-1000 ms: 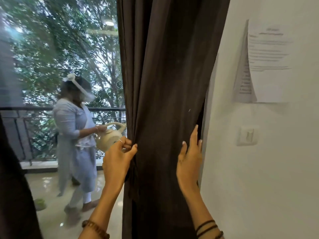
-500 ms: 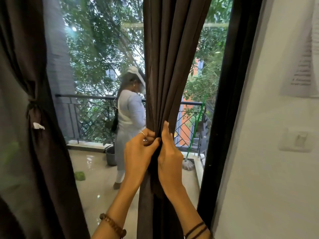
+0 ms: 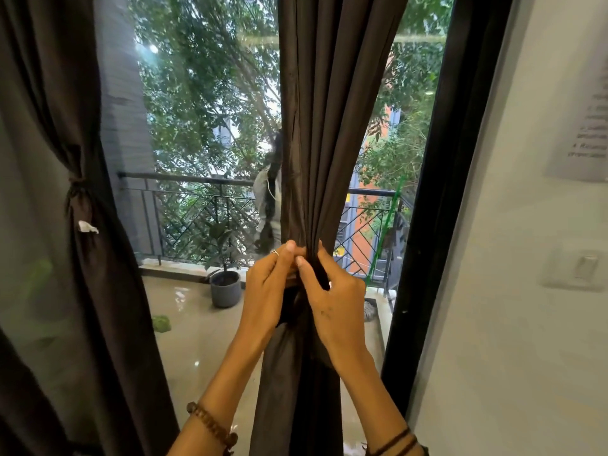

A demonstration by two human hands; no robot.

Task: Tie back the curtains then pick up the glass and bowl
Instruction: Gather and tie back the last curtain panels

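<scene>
**Both hands bunching the middle curtain, lots of stuff blocked from view**

So the dark brown curtain [image 3: 332, 126] hangs down the centre of the glass door, pulled into a tight bundle at about railing height. The left hand [image 3: 268, 291] has its fingers curled round the gathered cloth from the left, thumb tip pressed against the folds, a ring on one finger. The right hand [image 3: 332, 304] grips from the right, fingers wrapped into the fabric so the tips disappear behind it. The two hands touch each other at the bunch. Can't tell if there's a tie-back cord in there, the fingers cover that spot completely.

Over at the left edge there's a second curtain [image 3: 65, 126], already cinched with a dark tie [image 3: 77, 189], and a small white tag [image 3: 87, 227] sticks out just below the knot. Its bottom runs out of frame.

Through the glass: a balcony railing [image 3: 184, 179], a grey plant pot [image 3: 225, 292] on the wet-looking floor, and a person [image 3: 268, 195] mostly hidden behind the middle curtain, only a sliver of back and long hair showing. A green pole [image 3: 386, 225] leans by the railing on the right, its lower end blocked by the black door frame [image 3: 437, 159].

On the white wall [image 3: 493, 324] right of the frame, a light switch [image 3: 584, 266] looks blurry, and a paper notice [image 3: 589, 120] is cut off by the right edge, text unreadable. Both wrists wear bead bracelets, cropped at the bottom.
</scene>
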